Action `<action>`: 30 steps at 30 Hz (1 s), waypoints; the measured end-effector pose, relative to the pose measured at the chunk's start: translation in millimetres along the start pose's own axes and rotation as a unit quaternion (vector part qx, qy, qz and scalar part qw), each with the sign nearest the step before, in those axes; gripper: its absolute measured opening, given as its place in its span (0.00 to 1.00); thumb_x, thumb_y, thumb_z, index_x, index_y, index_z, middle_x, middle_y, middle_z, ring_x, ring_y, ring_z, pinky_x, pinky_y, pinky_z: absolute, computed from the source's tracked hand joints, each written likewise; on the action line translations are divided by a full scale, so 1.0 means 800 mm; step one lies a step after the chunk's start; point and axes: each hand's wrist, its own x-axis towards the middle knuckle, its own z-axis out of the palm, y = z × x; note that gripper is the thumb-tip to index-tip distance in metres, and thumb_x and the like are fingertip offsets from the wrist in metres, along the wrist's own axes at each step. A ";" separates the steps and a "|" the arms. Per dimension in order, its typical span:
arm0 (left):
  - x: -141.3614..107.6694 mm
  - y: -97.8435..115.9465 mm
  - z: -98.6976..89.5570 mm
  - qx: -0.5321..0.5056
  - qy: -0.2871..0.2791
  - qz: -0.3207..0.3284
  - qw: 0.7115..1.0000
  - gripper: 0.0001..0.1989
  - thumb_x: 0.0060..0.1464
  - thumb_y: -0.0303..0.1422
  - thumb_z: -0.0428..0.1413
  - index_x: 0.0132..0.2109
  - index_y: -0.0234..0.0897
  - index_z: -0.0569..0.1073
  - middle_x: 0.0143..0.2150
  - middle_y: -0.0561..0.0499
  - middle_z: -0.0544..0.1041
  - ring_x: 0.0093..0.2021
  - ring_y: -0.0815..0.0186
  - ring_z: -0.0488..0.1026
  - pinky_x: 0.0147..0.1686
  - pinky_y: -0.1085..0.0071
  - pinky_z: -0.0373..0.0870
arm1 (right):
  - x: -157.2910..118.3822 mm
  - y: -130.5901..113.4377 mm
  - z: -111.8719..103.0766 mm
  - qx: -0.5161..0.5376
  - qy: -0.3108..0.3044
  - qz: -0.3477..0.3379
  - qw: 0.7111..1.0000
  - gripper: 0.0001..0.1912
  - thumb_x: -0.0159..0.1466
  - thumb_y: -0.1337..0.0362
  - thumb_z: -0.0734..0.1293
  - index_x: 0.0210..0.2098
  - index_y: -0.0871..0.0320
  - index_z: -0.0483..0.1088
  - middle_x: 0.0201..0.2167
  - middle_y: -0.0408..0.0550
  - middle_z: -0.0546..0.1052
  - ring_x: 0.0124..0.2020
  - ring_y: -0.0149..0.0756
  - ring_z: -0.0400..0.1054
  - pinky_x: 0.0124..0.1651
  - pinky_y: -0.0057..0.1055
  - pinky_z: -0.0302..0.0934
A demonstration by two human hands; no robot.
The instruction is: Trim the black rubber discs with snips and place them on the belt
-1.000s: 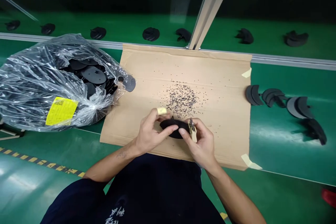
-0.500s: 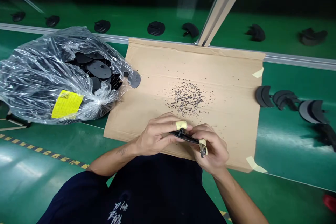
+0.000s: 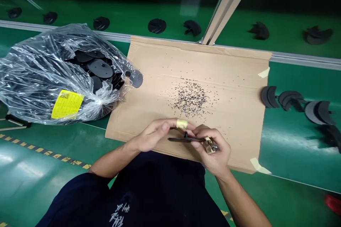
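A slip is the main risk here — the thin black disc (image 3: 181, 139) is held edge-on, so a loose pinch could let it drop, and the small tool (image 3: 210, 146) sits close enough to catch a finger, though the tape (image 3: 182, 124) on one left finger may give some cover. The left hand (image 3: 153, 135) is curled nearly closed, pinching the disc; the right hand (image 3: 214, 154) is closed too, gripping the tool at the disc's end — how they meet is partly hidden. The disc is held above the cardboard (image 3: 149, 78), just below the black crumbs (image 3: 190, 98).
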 end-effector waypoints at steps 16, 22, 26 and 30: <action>0.003 -0.017 0.002 -0.111 0.006 -0.062 0.992 0.16 0.48 0.44 0.70 0.33 0.32 0.83 0.30 0.46 0.81 0.32 0.66 0.78 0.34 0.73 0.76 | 0.018 -0.018 -0.018 -0.127 -0.112 -0.105 0.980 0.10 0.63 0.74 0.68 0.40 0.54 0.71 0.33 0.48 0.77 0.32 0.37 0.73 0.34 0.35 0.69; 0.006 -0.022 0.000 -0.106 0.018 -0.043 0.993 0.30 0.60 0.56 0.53 0.46 0.33 0.83 0.42 0.42 0.82 0.42 0.62 0.80 0.45 0.68 0.77 | 0.019 -0.010 -0.015 -0.177 -0.023 -0.124 0.976 0.14 0.60 0.75 0.71 0.42 0.53 0.70 0.33 0.46 0.76 0.33 0.35 0.72 0.33 0.32 0.68; 0.000 -0.032 0.010 -0.039 0.071 0.008 0.997 0.24 0.56 0.46 0.64 0.54 0.37 0.78 0.47 0.43 0.82 0.47 0.61 0.81 0.49 0.68 0.78 | 0.025 -0.014 -0.025 -0.239 -0.050 -0.135 0.960 0.13 0.62 0.74 0.70 0.43 0.54 0.69 0.34 0.47 0.76 0.34 0.37 0.73 0.34 0.33 0.69; -0.005 -0.030 0.012 0.116 0.122 0.078 0.983 0.11 0.60 0.31 0.63 0.49 0.35 0.80 0.43 0.45 0.81 0.44 0.65 0.79 0.47 0.71 0.78 | 0.031 -0.023 -0.044 -0.300 -0.113 -0.134 0.938 0.13 0.64 0.71 0.69 0.48 0.55 0.68 0.39 0.52 0.78 0.38 0.41 0.74 0.36 0.36 0.69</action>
